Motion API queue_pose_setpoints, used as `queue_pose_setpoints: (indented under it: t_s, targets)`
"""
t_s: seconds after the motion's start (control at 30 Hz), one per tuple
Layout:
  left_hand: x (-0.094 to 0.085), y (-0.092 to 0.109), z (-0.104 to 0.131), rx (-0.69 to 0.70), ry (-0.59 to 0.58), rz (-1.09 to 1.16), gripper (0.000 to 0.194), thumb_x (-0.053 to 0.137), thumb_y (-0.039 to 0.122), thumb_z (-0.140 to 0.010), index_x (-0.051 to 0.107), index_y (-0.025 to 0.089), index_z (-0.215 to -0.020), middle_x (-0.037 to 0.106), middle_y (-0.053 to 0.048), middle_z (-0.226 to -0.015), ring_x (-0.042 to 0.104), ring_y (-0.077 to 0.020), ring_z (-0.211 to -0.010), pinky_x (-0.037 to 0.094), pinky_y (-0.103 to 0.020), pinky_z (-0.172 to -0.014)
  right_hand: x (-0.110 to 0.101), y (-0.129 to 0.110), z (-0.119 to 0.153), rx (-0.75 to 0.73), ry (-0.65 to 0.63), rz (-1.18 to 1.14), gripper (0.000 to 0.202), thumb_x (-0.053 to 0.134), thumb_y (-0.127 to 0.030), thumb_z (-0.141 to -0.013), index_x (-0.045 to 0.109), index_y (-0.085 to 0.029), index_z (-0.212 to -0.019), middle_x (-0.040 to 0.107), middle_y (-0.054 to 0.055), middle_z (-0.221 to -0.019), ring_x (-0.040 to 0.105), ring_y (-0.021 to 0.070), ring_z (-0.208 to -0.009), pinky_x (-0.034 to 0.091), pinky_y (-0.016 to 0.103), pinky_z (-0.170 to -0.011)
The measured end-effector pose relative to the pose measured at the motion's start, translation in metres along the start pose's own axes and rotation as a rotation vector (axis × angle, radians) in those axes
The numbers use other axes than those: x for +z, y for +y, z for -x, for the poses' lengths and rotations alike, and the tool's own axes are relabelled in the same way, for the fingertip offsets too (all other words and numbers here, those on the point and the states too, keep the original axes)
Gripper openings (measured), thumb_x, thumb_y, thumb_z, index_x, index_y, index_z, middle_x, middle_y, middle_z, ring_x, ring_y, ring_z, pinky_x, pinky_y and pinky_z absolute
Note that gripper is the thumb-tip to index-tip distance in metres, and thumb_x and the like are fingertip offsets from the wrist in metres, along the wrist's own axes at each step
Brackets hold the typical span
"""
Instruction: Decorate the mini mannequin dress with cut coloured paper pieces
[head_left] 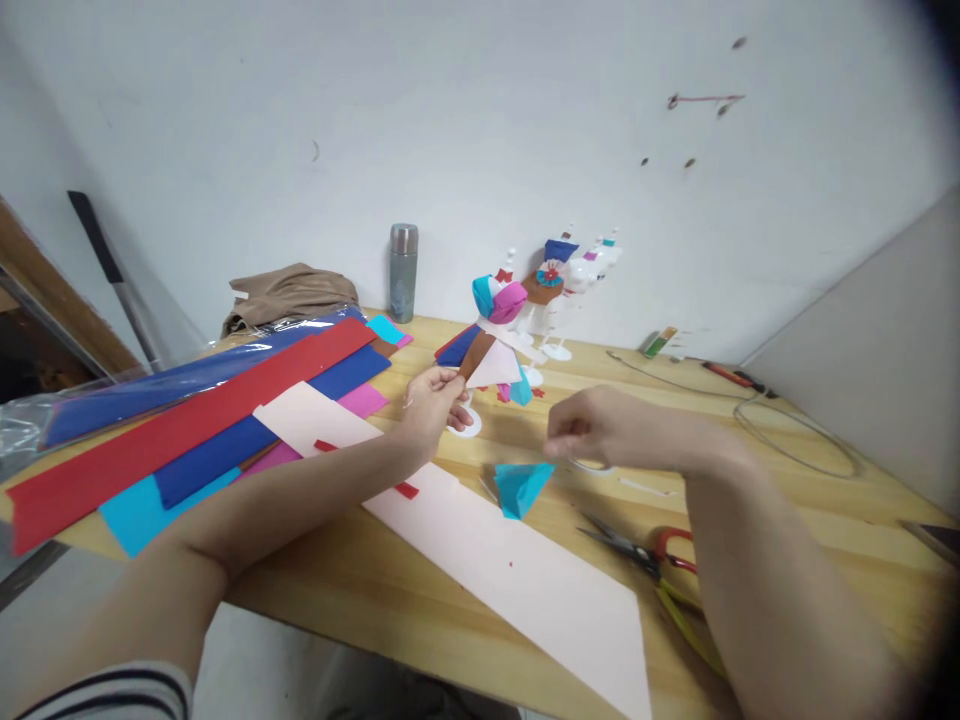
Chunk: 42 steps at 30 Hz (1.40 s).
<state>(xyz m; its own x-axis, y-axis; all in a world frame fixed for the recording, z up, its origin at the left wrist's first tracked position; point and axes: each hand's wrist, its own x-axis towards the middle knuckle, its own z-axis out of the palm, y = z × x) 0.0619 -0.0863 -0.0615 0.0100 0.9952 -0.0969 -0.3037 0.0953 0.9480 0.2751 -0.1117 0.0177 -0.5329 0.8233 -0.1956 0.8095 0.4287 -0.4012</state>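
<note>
Near the middle of the table, my left hand [433,405] pinches the lower edge of a brown paper panel [477,355]. That panel belongs to a small figure dressed in coloured paper, with a cyan and magenta rounded top [501,299] and blue, brown and pale pink skirt panels. A white round base [469,424] shows below the hand. To the right, my right hand [589,428] is closed above the table; whatever its fingers hold, if anything, is hidden. Under it lie a folded cyan paper piece [521,488] and a partly covered white ring [592,467].
A long pale pink sheet [517,570] crosses the front. Scissors [652,560] lie near my right forearm. Red [202,410] and blue strips are piled left. A flask [403,275], other decorated figures [551,275] and a cable with a red-handled tool [731,375] stand or lie further back.
</note>
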Motion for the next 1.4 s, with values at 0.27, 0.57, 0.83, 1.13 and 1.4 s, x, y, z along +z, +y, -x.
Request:
queue_pose_setpoints:
  t_s: [0.27,0.57,0.83,1.13,1.4]
  targets:
    - [-0.005,0.005,-0.001,-0.010,-0.060,0.034,0.016,0.060,0.022,-0.093,0.054,0.015,-0.079,0.062,0.002,-0.065,0.056,-0.0057,-0.039,0.037,-0.017,-0.039,-0.016,-0.024,-0.038,-0.038,0.770,-0.500,0.069,0.068,-0.054,-0.077,0.056,-0.015,-0.132,0.066,0.022,-0.127,0.065,0.0300,-0.110,0.052,0.043,-0.089]
    - [-0.008,0.004,-0.003,0.044,-0.040,0.007,0.021,0.058,0.016,-0.093,0.056,0.015,-0.072,0.060,0.002,-0.057,0.054,-0.0067,-0.040,0.037,-0.018,-0.040,-0.035,-0.049,-0.095,0.054,0.886,-0.182,0.024,0.066,-0.040,-0.073,0.056,-0.020,-0.066,0.049,0.000,-0.059,0.053,0.0185,-0.066,0.042,0.034,-0.064]
    - [-0.009,0.001,-0.007,0.029,-0.013,0.005,0.019,0.059,0.016,-0.093,0.057,0.015,-0.073,0.059,0.002,-0.058,0.053,-0.0067,-0.039,0.037,-0.019,-0.040,-0.034,-0.053,-0.088,0.066,0.885,-0.161,0.034,0.064,-0.033,-0.073,0.039,-0.023,-0.052,0.032,-0.004,-0.050,0.033,0.0118,-0.055,0.026,0.030,-0.053]
    - [-0.014,-0.005,-0.012,-0.033,0.047,-0.004,0.029,0.055,0.027,-0.096,0.051,0.017,-0.069,0.050,0.005,-0.052,0.047,-0.0057,-0.035,0.032,-0.018,-0.038,-0.034,-0.051,-0.087,0.055,0.856,-0.231,0.036,0.065,-0.035,-0.077,0.040,-0.022,-0.055,0.034,-0.005,-0.053,0.032,0.0108,-0.056,0.025,0.030,-0.056]
    - [-0.011,0.014,-0.005,0.115,0.127,-0.027,0.035,0.053,0.025,-0.095,0.044,0.018,-0.062,0.037,0.008,-0.047,0.032,-0.0033,-0.035,0.023,-0.017,-0.037,-0.035,-0.047,-0.087,-0.060,0.781,-0.395,0.037,0.054,-0.042,-0.086,0.040,-0.021,-0.059,0.040,-0.003,-0.060,0.038,0.0114,-0.059,0.032,0.028,-0.057]
